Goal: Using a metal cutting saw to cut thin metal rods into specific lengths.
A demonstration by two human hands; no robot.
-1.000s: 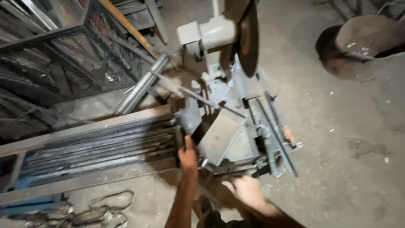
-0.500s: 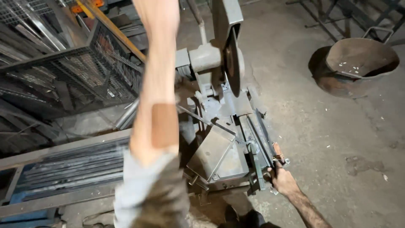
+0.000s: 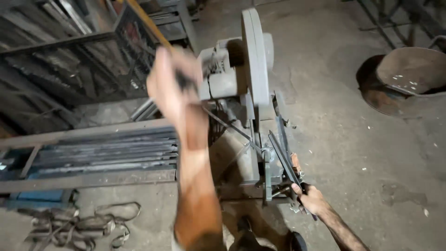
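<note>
Flat steel bars (image 3: 107, 153) lie stacked on the floor at left. The left hand (image 3: 172, 86), which a second ago rested low by the saw's base, now has its grip closed round the chop saw (image 3: 241, 93) handle, blade raised. The right hand (image 3: 309, 197) clasps the vise crank (image 3: 297, 186) at the base's right edge.
</note>
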